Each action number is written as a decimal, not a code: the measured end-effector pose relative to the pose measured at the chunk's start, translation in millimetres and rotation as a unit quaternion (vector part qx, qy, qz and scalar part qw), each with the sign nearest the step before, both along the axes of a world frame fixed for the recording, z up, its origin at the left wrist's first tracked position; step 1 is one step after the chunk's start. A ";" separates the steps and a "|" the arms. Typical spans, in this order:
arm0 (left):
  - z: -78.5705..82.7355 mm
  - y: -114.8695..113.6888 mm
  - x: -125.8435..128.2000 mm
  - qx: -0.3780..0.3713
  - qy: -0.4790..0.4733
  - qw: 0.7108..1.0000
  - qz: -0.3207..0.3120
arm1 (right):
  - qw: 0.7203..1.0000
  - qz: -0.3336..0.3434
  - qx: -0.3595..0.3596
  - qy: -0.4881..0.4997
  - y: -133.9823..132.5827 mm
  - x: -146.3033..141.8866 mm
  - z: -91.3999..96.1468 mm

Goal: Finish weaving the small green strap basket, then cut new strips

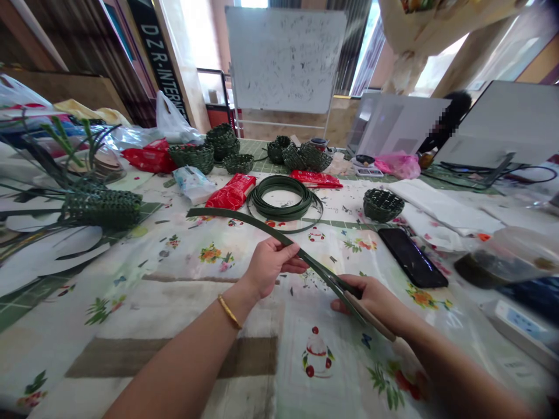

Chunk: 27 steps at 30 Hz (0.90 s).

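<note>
Workroom worktop [26, 308] spread with a floral tablecloth [131, 302], with a whiteboard [283, 58] standing beyond it at upper centre. Far left: an elongated woven green basket [101, 208] lying on its side, loose green leaf strips [65, 139] rising behind it. Upper left to centre: a group of small woven baskets [222, 142] along the back, with a red packet [231, 192] nearer me. Centre: a coil of green strip [283, 198] lying flat on the cloth, just beyond my hands. Lower centre: my left grip [273, 266], a gold bangle [229, 311] on the wrist, closed on a long green strip [244, 222] whose far end extends up and left, free of the cloth. Lower right of centre: my right grip [371, 302], closed around a tan-handled tool [371, 317], the strip's near end meeting the tool there. Right: a small woven bowl [383, 205], a black smartphone [413, 257] lying on the cloth, folded white fabric [441, 212] and, at far right, a clear plastic container [502, 256].
</note>
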State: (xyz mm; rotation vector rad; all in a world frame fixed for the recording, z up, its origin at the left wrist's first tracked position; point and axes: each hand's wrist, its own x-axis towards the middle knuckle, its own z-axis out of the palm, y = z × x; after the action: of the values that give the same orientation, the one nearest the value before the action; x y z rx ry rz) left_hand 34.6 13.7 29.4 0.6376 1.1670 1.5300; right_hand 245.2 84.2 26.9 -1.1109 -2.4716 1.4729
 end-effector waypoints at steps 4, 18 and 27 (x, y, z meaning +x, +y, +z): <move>1.6 0.4 -1.0 -0.014 0.004 1.000 0.008 | 1.000 -0.007 -0.003 -0.007 -2.5 -1.2 0.6; 0.7 -0.1 -2.8 -0.010 -0.004 1.000 -0.006 | 0.999 -0.010 0.043 -0.013 -3.9 -2.3 3.4; 0.2 -0.8 6.0 -0.016 0.002 1.000 -0.023 | 1.000 0.000 0.017 -0.010 -4.0 -1.7 4.8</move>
State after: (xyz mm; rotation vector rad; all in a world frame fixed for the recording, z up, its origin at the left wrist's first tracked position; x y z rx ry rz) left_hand 40.6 12.8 29.5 0.6432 1.1701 1.4701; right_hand 243.5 80.2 31.7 -1.1253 -2.5000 1.4224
